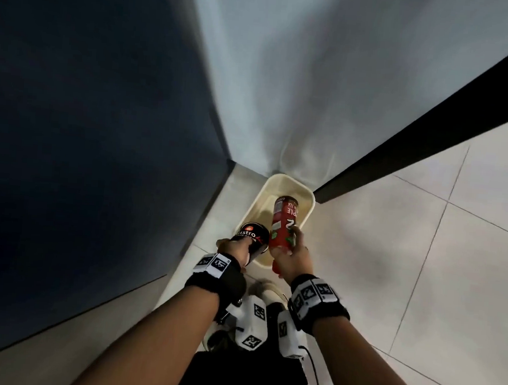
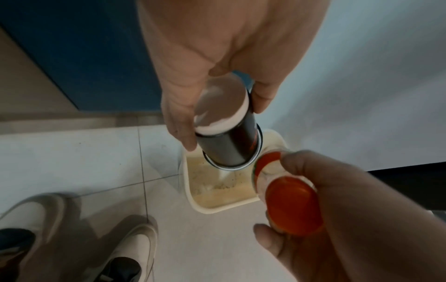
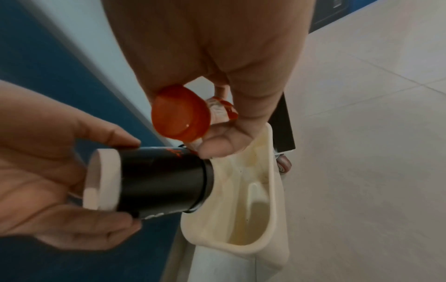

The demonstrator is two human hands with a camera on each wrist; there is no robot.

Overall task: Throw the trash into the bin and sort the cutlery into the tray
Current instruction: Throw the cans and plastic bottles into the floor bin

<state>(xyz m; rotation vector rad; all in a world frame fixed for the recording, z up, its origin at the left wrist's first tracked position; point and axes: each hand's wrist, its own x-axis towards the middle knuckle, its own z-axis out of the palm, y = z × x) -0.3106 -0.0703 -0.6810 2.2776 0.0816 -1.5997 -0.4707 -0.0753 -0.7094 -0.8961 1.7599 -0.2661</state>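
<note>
Over cream bin [image 1: 306, 197] on floor: left hand [image 1: 235, 248] grip holds black can [image 1: 250, 237], right hand [image 1: 293, 259] grip holds red bottle [image 1: 284, 222], both tipped downward.

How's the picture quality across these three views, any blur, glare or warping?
Head view: wide-angle bending of the walls, dim, the bin soft. Left wrist view: the shoes smeared by motion, the black can fairly sharp. Right wrist view: a small glint on the red cap, the palm close and soft.

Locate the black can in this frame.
The black can is gripped by the left hand, tilted over the near-left rim of the cream bin, right beside the red bottle held by the right hand.
</note>
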